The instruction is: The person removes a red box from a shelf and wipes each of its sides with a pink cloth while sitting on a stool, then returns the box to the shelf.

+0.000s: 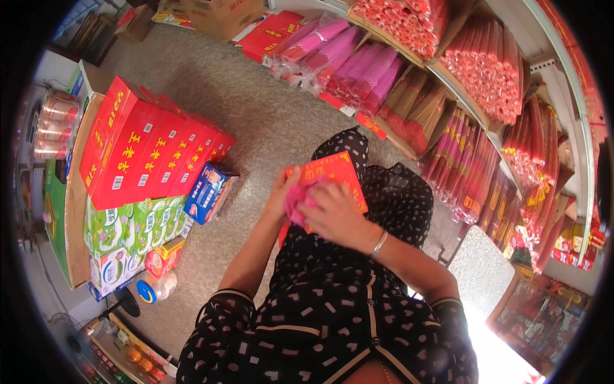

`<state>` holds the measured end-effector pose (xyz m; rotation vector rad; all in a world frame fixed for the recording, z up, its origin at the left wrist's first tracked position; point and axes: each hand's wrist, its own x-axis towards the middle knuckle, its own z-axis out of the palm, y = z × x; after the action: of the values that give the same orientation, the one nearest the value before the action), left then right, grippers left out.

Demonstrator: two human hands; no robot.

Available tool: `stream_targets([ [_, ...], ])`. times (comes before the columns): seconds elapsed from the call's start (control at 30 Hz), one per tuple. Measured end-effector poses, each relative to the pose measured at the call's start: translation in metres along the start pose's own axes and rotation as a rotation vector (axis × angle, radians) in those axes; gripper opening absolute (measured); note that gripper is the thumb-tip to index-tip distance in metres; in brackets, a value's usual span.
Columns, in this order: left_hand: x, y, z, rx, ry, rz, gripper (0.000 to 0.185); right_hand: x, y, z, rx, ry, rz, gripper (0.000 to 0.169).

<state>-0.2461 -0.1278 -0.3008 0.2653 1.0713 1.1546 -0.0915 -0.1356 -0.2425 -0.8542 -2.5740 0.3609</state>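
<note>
A flat red packet [343,168] with gold writing lies tilted above my lap, over black patterned trousers. My left hand [286,187] grips it along its left edge, thumb on top. My right hand [331,211], blurred and with a bracelet at the wrist, is closed over a crumpled pink cloth [297,204] against the packet's face. The cloth bunches between both hands and hides part of the packet. Another red edge [283,234] shows below the left hand; what it belongs to is hidden.
On the left, red drink cartons [144,149] stand stacked on green milk cartons [139,221], beside a blue box [208,192] and a blue-lidded jar [156,288]. Shelves of incense bundles [455,163] curve along the right. A pale tabletop [479,259] is at lower right.
</note>
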Motion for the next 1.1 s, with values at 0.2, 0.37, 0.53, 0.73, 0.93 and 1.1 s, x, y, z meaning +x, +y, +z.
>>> stream_targets([
  [0.2, -0.004, 0.014, 0.005, 0.305, 0.052, 0.039, 0.032, -0.011, 0.059, -0.008, 0.003, 0.223, 0.282, 0.031],
  [0.37, -0.013, 0.015, -0.001, 0.299, 0.114, 0.078, 0.030, -0.009, 0.013, -0.003, -0.052, 0.178, 0.186, 0.033],
  [0.53, -0.008, 0.001, -0.026, 0.238, 0.095, 0.177, 0.026, -0.011, -0.008, -0.004, 0.057, 0.162, 0.034, 0.034],
  [0.73, -0.023, 0.007, -0.008, 0.368, 0.053, 0.278, 0.028, -0.018, 0.033, -0.024, 0.032, 0.303, 0.249, 0.033],
  [0.93, -0.045, 0.021, 0.002, 0.289, -0.004, 0.371, 0.025, -0.026, -0.018, -0.037, -0.019, 0.279, 0.011, 0.036],
  [1.1, -0.049, 0.039, 0.012, 0.402, -0.045, 0.408, 0.025, -0.027, -0.026, -0.047, 0.002, 0.271, -0.069, 0.033],
])
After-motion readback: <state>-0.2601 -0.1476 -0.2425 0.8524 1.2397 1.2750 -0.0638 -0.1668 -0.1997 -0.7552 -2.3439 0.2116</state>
